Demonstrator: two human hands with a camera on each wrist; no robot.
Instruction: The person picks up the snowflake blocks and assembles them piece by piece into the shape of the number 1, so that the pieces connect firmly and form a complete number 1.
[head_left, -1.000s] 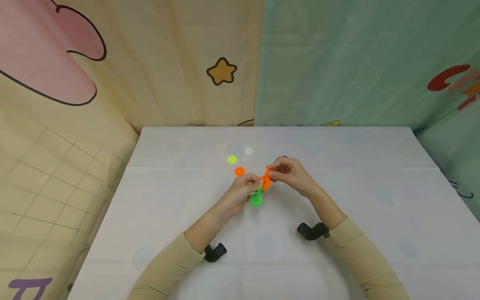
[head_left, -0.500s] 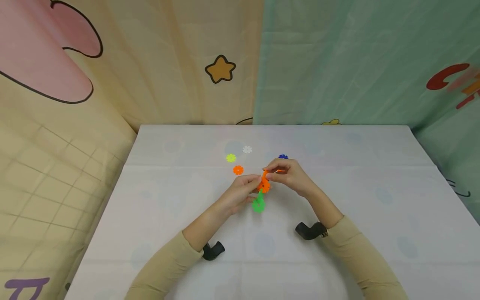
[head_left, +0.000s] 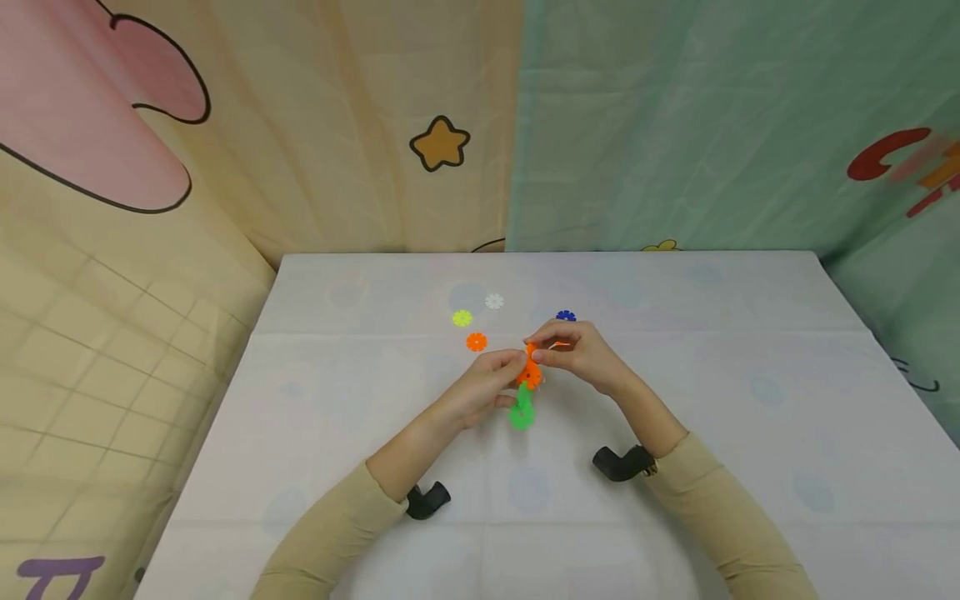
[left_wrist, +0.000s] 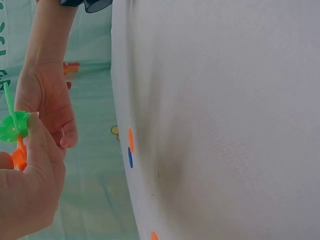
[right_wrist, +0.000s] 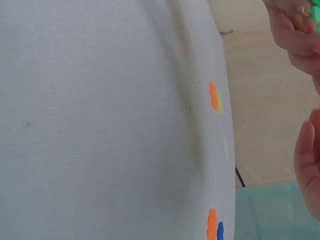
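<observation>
My left hand [head_left: 483, 387] pinches the lower orange snowflake disc [head_left: 529, 377] of a small joined chain, held above the table. My right hand [head_left: 576, 357] pinches the upper orange snowflake disc [head_left: 531, 350] between thumb and fingertips. Below the orange pair hang green snowflake discs [head_left: 522, 413], slotted together at an angle. In the left wrist view, the green discs [left_wrist: 15, 127] and an orange disc [left_wrist: 20, 157] stick out from my left fingers. Whether the two orange discs are fully slotted together is hidden by my fingers.
Loose discs lie on the white table [head_left: 697, 392] beyond my hands: orange [head_left: 476, 342], yellow [head_left: 462, 318], white [head_left: 494, 301] and blue [head_left: 566, 316]. Another orange disc [head_left: 561, 342] is mostly behind my right hand. Black curved wrist mounts [head_left: 622, 463] hang under both forearms.
The chain has dropped slightly, and its green discs now hang clear below my left fingers. My right hand has shifted slightly left and down, uncovering the blue disc.
</observation>
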